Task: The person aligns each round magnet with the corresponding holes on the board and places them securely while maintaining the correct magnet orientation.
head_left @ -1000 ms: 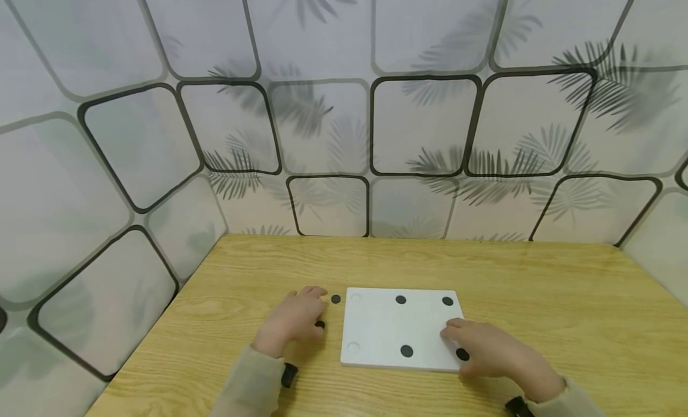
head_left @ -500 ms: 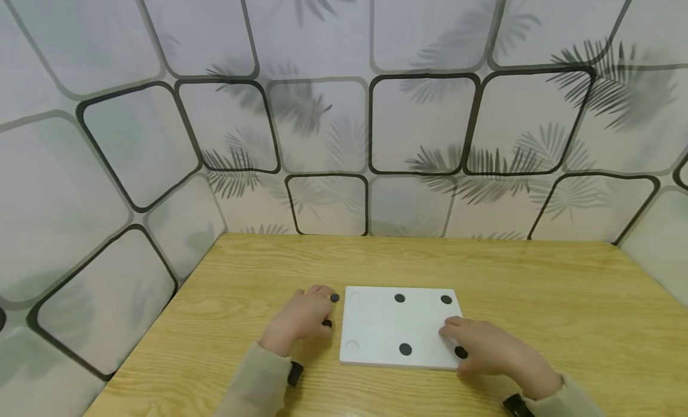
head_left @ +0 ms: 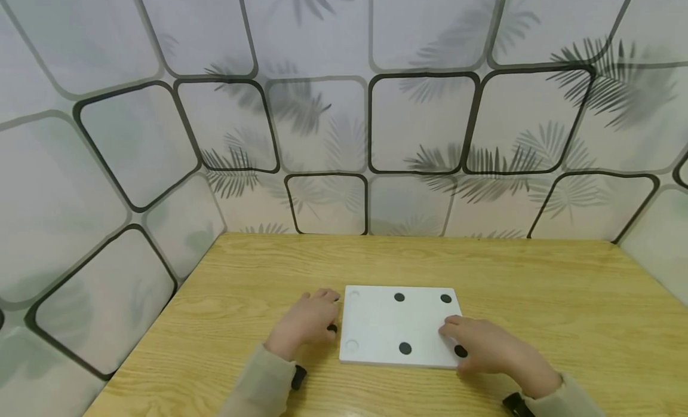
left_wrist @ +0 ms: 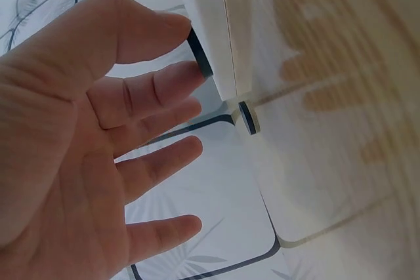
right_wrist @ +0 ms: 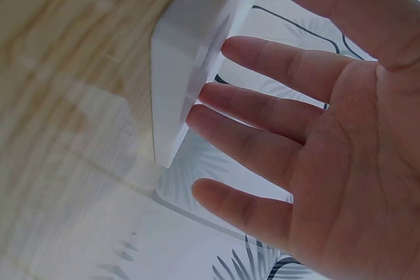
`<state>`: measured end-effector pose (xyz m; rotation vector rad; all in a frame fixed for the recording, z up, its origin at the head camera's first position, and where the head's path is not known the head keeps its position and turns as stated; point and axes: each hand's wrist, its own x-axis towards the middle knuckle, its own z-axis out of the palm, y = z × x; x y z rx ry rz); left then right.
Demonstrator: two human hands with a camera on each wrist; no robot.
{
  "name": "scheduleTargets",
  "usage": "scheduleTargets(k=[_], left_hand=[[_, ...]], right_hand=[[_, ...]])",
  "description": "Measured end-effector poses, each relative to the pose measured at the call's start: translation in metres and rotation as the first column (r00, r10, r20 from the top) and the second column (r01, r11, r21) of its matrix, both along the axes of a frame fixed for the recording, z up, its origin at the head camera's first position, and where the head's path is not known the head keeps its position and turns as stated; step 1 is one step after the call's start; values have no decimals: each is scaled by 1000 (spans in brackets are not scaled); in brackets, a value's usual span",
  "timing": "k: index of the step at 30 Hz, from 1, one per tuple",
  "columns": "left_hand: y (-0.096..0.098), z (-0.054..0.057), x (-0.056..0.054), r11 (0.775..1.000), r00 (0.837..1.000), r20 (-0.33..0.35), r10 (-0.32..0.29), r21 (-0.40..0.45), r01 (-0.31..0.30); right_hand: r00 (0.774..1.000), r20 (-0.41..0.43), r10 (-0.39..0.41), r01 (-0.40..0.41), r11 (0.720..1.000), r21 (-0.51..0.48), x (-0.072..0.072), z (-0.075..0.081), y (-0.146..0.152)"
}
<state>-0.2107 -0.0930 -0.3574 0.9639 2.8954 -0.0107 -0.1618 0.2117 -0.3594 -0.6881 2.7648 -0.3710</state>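
My left hand (head_left: 307,322) pinches a black disc (left_wrist: 200,53) between thumb and index finger, just left of a white rectangular board (head_left: 371,324); the other fingers are spread. Another black disc (left_wrist: 249,118) lies on the table beyond those fingers, mostly covered by them in the head view. My right hand (head_left: 486,347) rests its fairly straight fingertips (right_wrist: 237,49) on the board's right end. Black discs sit on the board at top middle (head_left: 399,297), top right (head_left: 446,299), bottom middle (head_left: 405,348) and bottom right (head_left: 460,350). Two round recesses at its left end show bare white.
The board lies flat on a wood-grain table (head_left: 258,267). A patterned wall (head_left: 414,124) with leaf prints rises behind the table and along its left side. Bands with black pieces are on both wrists.
My left hand has moved right, toward the board, carrying the pinched disc; its fingers now cover the loose disc in the head view. My right hand has stayed on the board.
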Motion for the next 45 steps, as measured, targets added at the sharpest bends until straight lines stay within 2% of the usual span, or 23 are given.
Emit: scheduleTargets(k=[6, 17, 21, 27, 34, 45], left_hand=[[6, 0, 6, 1000, 1000, -17, -25, -9, 25], [17, 3, 13, 997, 999, 25, -31, -68, 32], [20, 1, 14, 996, 999, 26, -35, -80, 37], [22, 4, 18, 996, 999, 39, -34, -81, 37], [26, 2, 17, 994, 999, 43, -31, -101, 36], [29, -1, 18, 994, 999, 7, -36, -104, 37]], right_hand=[[1000, 4, -7, 7, 1000, 6, -1, -1, 0], [1000, 18, -23, 22, 1000, 16, -2, 0, -2], [1000, 21, -17, 17, 1000, 16, -2, 0, -2], [1000, 21, -13, 12, 1000, 15, -2, 0, -1], [1000, 2, 6, -6, 1000, 10, 0, 0, -1], [1000, -5, 9, -9, 1000, 1, 0, -1, 0]])
